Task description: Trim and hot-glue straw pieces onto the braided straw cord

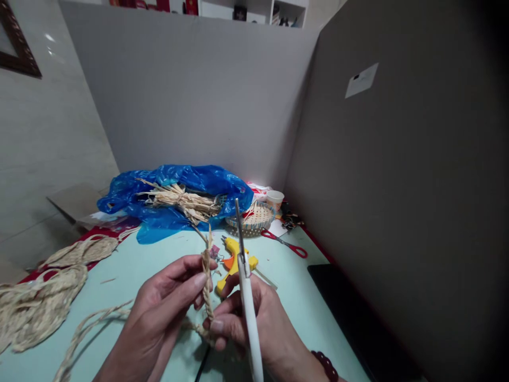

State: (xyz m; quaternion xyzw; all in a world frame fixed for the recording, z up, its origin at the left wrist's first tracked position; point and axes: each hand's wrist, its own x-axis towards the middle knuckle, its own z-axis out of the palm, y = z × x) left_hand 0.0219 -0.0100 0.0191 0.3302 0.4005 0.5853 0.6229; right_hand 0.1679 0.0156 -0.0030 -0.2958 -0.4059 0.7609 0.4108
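Note:
A braided straw cord [207,294] stands nearly upright in front of me, loose strand ends sticking out at its top. The upper part is pinched between the thumb and fingers of my left hand [161,300]. Lower down, the thumb and fingertips of my right hand [270,318] close on the same cord. That hand also carries white-handled scissors [247,307], their blades together and pointing up. From below the hands the cord curves off across the table to the left. Behind my right hand lies a yellow glue gun [230,245], partly covered.
Straw bundles [183,201] lie on a blue plastic bag [159,231] at the back. Beside it are a woven basket [260,217], a paper cup [275,198] and red-handled scissors [283,242]. Coiled braid [51,297] lies left; a black flat object [345,318] lies right. Grey partitions [191,95] enclose the table.

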